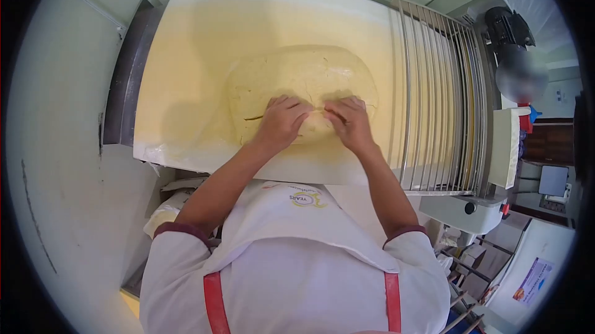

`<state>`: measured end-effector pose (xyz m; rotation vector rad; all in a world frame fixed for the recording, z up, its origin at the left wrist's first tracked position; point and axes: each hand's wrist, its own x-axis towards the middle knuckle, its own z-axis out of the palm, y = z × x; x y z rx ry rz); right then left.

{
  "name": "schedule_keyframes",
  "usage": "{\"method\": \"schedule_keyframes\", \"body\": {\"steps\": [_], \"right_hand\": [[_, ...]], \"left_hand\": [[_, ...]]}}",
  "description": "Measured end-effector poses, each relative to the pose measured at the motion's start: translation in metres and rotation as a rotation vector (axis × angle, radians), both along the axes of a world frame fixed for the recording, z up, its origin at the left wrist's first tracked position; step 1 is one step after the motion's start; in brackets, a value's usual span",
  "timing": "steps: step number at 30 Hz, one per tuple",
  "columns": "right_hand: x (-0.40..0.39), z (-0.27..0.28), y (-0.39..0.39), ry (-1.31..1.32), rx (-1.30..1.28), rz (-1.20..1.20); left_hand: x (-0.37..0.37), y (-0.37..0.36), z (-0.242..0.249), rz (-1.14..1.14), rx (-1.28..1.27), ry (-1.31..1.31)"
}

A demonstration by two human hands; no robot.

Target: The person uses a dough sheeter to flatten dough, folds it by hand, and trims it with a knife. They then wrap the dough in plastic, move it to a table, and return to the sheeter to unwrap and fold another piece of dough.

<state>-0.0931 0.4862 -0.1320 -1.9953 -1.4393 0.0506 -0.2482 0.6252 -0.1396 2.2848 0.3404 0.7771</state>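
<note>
A large, pale yellow slab of dough [291, 72] with rounded edges lies on the white work surface [192, 55]. Several short cracks mark its top, one of them just left of my left hand. My left hand [284, 122] and my right hand [351, 120] meet near the front middle of the slab. Thumbs and fingers of both are closed in a pinch on the dough, with a small raised bit of it between them. The fingertips are partly hidden.
A metal bar grid [427, 98] stands at the right end of the surface, beside a machine with a black motor [509, 27]. A dark metal edge [127, 74] borders the left end. A wall runs along the back.
</note>
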Motion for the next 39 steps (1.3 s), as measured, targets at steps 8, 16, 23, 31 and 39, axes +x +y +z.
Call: {"method": "schedule_keyframes", "body": {"steps": [8,16,23,31,39], "right_hand": [[0.032,-0.034,-0.017,0.069,-0.040,0.067],[0.154,0.136,-0.229,-0.050,0.376,-0.637],[0.308,0.198,-0.473,0.067,-0.534,-1.017],[0.323,0.179,-0.503,0.385,-0.279,-0.908],[0.278,0.151,-0.475,0.457,0.951,-0.907]], "left_hand": [[-0.051,0.025,-0.030,0.236,0.189,0.105],[-0.077,0.014,-0.028,0.406,0.100,0.072],[-0.079,0.041,-0.084,0.384,0.074,0.039],[-0.135,-0.013,-0.046,0.782,-0.833,0.120],[-0.131,0.030,-0.055,0.646,-1.625,-0.402]]}}
